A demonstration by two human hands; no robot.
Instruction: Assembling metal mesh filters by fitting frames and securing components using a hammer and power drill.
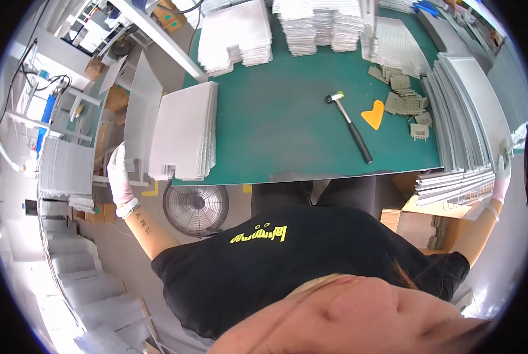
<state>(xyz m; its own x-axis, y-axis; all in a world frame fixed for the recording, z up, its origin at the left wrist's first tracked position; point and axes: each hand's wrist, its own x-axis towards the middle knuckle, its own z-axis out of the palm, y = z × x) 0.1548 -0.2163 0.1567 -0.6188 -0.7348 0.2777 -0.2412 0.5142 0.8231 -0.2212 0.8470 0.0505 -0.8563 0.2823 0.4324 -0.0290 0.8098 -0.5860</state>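
My left hand [119, 177], in a white glove, is at the far left with its fingers together at the near edge of a thin translucent sheet [141, 103]. That sheet leans beside a stack of white notched sheets [184, 127] on the table's left side. At the far right my gloved right hand [501, 180] grips the near end of the outermost grey panel [479, 88] in a row of long panels. The palm sides of both hands are hidden.
On the green tabletop [264, 124] lie a hammer [352, 127], a yellow scraper [373, 115] and several beige plastic parts [406, 104]. Stacks of white sheets [320, 26] line the far edge. A round fan [196, 206] stands below the table's near left.
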